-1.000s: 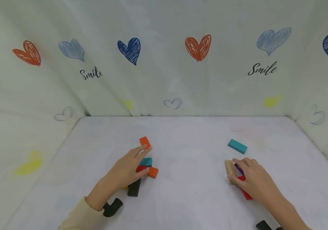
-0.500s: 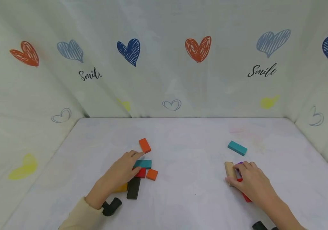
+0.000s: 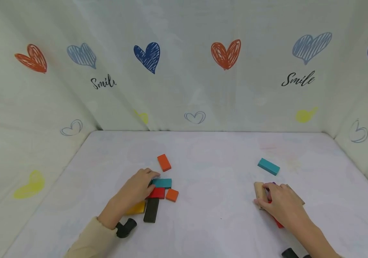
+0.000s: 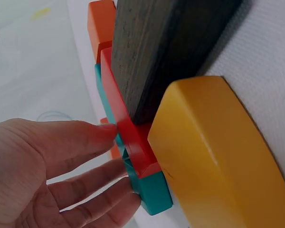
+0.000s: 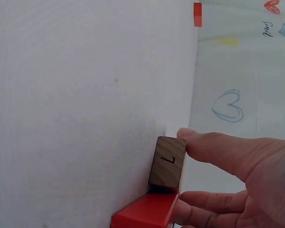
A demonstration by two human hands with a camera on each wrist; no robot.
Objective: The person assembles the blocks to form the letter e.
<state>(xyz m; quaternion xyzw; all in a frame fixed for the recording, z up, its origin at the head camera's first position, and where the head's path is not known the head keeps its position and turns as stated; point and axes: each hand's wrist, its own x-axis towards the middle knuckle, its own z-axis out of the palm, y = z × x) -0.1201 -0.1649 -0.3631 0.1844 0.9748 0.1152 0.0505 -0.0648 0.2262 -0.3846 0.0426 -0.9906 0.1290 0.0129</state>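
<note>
Drawn back from the far orange block (image 3: 164, 162) with the left hand (image 3: 135, 187), pinching the green block (image 4: 156, 194) beside the teal block (image 3: 162, 183), hemmed by red block (image 3: 158, 193), black block (image 3: 151, 210), yellow block (image 3: 137, 208). Pinching the wooden block (image 5: 167, 164) in the right hand (image 3: 282, 203), against the red bar (image 5: 147, 211).

At left, a teal block (image 3: 163, 183) lies crosswise along the far side of a red block (image 3: 157, 193), while at right a pale wooden block (image 3: 260, 190), its near end darkly marked, lies near-to-far just beside a second red block (image 5: 147, 210).
</note>
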